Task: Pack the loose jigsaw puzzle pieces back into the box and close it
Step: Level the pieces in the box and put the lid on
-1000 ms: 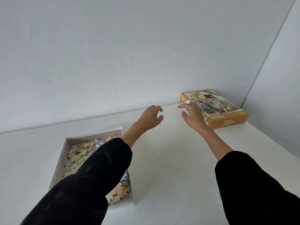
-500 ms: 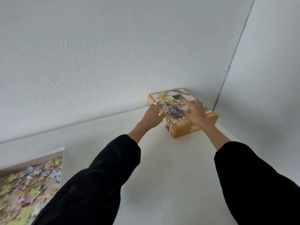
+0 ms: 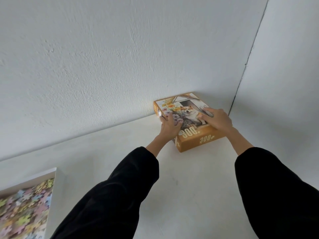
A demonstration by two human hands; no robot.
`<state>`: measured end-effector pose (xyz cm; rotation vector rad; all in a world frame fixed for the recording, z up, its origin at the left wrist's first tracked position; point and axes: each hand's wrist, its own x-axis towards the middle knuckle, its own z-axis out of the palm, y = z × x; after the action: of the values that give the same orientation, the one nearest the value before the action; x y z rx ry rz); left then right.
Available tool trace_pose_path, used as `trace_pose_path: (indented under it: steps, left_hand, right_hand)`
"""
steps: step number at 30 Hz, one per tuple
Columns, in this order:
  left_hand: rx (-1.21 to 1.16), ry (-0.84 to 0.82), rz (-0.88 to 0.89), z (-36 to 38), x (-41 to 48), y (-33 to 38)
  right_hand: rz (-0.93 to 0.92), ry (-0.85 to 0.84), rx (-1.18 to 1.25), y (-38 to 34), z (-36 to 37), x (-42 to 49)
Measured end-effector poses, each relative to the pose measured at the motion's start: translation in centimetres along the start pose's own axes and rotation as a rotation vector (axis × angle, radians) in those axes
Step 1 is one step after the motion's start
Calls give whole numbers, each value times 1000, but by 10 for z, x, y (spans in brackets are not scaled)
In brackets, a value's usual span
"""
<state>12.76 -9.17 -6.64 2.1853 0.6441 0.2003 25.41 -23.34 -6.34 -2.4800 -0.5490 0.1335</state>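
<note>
I see the box lid point(image 3: 195, 140) (dog picture, marked 300) at the bench's point(image 3: 189, 187) far corner against the wall point(image 3: 120, 57). The left hand point(image 3: 170, 125) has its fingers grasping the lid's left edge, and the right hand point(image 3: 218, 119) has its fingers released, flat on top. The puzzle pieces point(image 3: 25, 209) lie in the open box point(image 3: 57, 187), well apart.
</note>
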Motion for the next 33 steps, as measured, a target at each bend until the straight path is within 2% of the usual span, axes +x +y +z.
trace_pose_path:
  steps: [7, 13, 27, 33]
  left_hand:
    - [-45, 68, -17, -18, -15, -2]
    - [-87, 203, -42, -67, -57, -23]
    - [19, 397, -58, -236, -231, -104]
    - [60, 431, -111, -277, -306, -154]
  right_hand:
    - [-25, 7, 37, -22, -3, -23]
    - [-100, 18, 52, -79, 1, -70]
    - [-271, -63, 88, -236, 41, -246]
    - [-344, -142, 96, -279, 74, -314]
